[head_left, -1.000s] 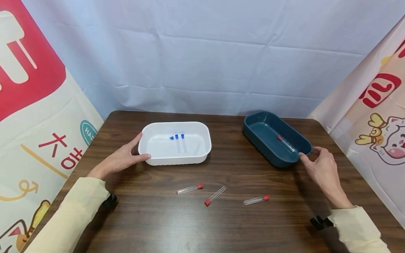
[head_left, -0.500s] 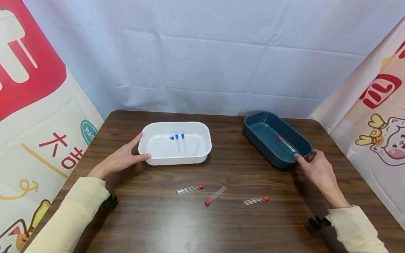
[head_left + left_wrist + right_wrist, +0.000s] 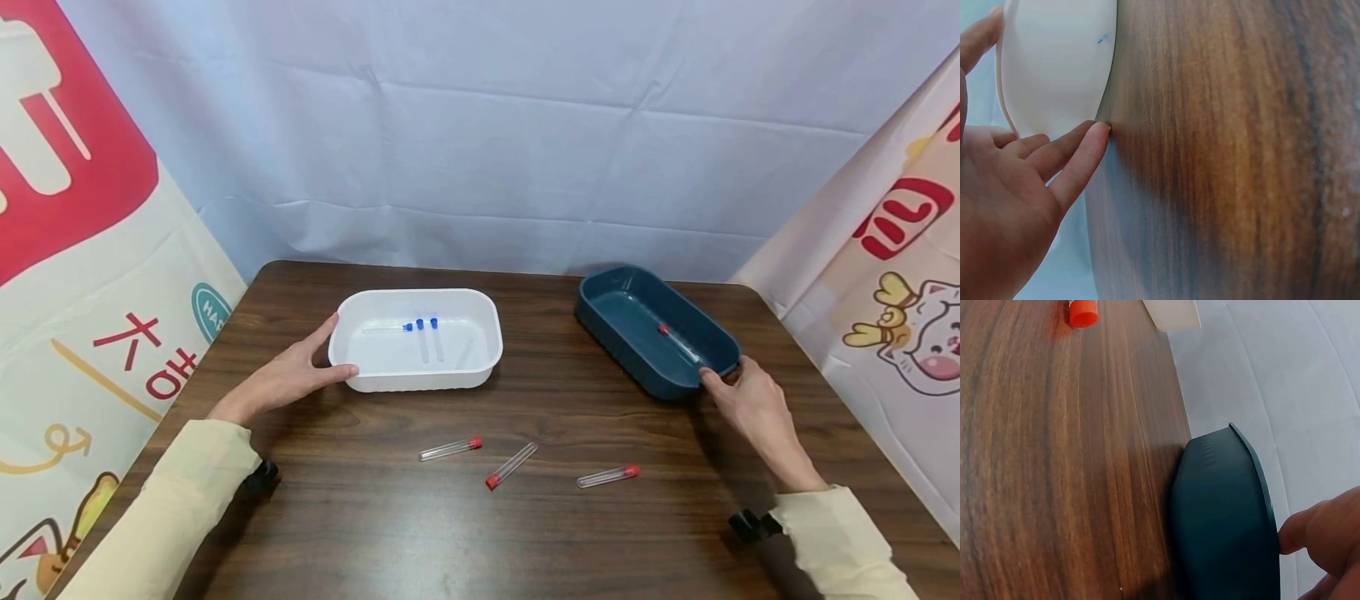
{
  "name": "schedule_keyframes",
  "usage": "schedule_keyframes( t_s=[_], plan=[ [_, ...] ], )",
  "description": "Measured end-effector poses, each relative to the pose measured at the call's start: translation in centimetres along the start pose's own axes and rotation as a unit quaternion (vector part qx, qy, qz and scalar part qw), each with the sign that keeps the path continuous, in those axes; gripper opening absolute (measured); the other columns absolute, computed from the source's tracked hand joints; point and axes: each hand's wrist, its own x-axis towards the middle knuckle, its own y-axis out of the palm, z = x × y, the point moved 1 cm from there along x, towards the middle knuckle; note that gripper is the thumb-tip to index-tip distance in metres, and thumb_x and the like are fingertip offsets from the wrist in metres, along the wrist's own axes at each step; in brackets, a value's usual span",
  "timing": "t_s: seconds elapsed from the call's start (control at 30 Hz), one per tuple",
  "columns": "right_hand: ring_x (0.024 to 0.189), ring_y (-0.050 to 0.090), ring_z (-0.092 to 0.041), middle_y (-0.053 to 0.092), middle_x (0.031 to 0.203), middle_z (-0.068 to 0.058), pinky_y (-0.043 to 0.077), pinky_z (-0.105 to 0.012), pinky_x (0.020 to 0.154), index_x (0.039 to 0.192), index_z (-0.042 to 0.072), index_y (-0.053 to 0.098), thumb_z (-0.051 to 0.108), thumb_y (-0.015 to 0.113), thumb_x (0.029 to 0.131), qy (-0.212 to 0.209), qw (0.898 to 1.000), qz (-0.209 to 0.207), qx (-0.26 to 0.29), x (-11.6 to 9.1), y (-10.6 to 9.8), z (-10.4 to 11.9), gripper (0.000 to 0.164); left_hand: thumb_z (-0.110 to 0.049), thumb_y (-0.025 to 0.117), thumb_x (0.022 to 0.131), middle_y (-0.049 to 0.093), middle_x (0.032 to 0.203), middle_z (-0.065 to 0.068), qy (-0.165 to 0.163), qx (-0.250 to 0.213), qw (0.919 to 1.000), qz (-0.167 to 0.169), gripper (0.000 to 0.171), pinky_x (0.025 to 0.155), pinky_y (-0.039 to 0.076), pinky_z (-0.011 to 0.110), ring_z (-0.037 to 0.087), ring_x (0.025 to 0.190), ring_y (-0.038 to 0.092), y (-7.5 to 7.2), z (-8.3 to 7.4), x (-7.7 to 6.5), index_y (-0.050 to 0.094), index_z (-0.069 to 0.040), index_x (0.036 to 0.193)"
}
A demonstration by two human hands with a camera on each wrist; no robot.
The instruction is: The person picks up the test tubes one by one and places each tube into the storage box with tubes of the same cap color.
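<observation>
On the left of the table is a white plastic tray (image 3: 416, 382), holding three blue-capped test tubes (image 3: 437, 340). My left hand (image 3: 288, 375) touches its left end, thumb at the near corner; in the left wrist view the fingers (image 3: 1079, 164) lie fairly straight against the tray's end wall. To the right, a dark teal tray (image 3: 622, 350) stands at an angle with a red-capped test tube (image 3: 678, 342) in it. My right hand (image 3: 753, 408) holds this tray by its near right end, thumb at the rim, other fingertips hidden behind the wall.
Three red-capped test tubes lie on the wooden table (image 3: 360, 517) in front of the trays: one left (image 3: 450, 448), one slanted in the middle (image 3: 511, 466), one right (image 3: 608, 476). A white cloth (image 3: 480, 150) hangs behind the table's far edge.
My right hand has shifted slightly left along the teal tray's end, its thumb now closer in at the rim. The left hand, both trays and the tubes stay essentially where they were.
</observation>
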Motion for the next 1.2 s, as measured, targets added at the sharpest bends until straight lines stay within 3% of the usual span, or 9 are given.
schedule_keyframes(
  t_s=[0.43,0.67,0.83,1.07,1.2],
  plan=[
    [0.081,0.055,-0.04,0.06,0.085,-0.021,0.041,-0.044,0.068,0.108,-0.008,0.055,0.03,0.053,0.103,-0.019,1.0,0.015,-0.004,0.8,0.1,-0.2,0.038,-0.059,0.068,0.095,0.007,0.172,0.017,0.001,-0.003,1.0,0.002,0.109,0.119,0.02,0.066,0.042,0.155,0.015,-0.1,0.0,0.0,-0.002,-0.015,0.167],
    [0.086,0.054,-0.042,0.062,0.095,-0.028,0.044,-0.051,0.073,0.123,-0.014,0.052,0.028,0.051,0.103,-0.021,0.999,0.026,-0.002,1.3,0.2,-0.3,0.047,-0.058,0.068,0.095,0.007,0.172,0.017,0.002,-0.003,1.0,0.003,0.109,0.119,0.02,0.066,0.043,0.155,0.016,-0.1,-0.1,-0.1,-0.002,-0.016,0.167],
    [0.085,0.055,-0.04,0.064,0.099,-0.029,0.044,-0.051,0.073,0.133,-0.015,0.049,0.027,0.05,0.103,-0.028,0.999,0.036,0.001,1.6,0.1,-0.3,0.052,-0.058,0.068,0.095,0.008,0.172,0.018,0.001,-0.002,1.0,0.002,0.109,0.119,0.021,0.066,0.043,0.155,0.016,-0.1,-0.1,0.0,-0.002,-0.016,0.167],
    [0.078,0.055,-0.031,0.066,0.095,-0.024,0.043,-0.046,0.073,0.15,-0.018,0.032,0.026,0.045,0.104,-0.039,0.997,0.069,0.011,2.1,0.0,-0.5,0.065,-0.058,0.068,0.095,0.008,0.171,0.018,0.004,-0.001,1.0,0.002,0.109,0.118,0.021,0.066,0.043,0.154,0.016,0.0,0.1,0.0,-0.002,-0.015,0.167],
    [0.088,0.056,-0.038,0.06,0.114,-0.037,0.044,-0.052,0.077,0.156,-0.017,0.016,0.027,0.042,0.106,-0.029,0.995,0.09,0.017,2.4,-0.1,-0.6,0.072,-0.059,0.067,0.095,0.007,0.172,0.018,0.001,0.0,1.0,0.002,0.109,0.118,0.02,0.067,0.044,0.154,0.015,-0.1,0.1,0.1,-0.002,-0.015,0.167]
  ],
)
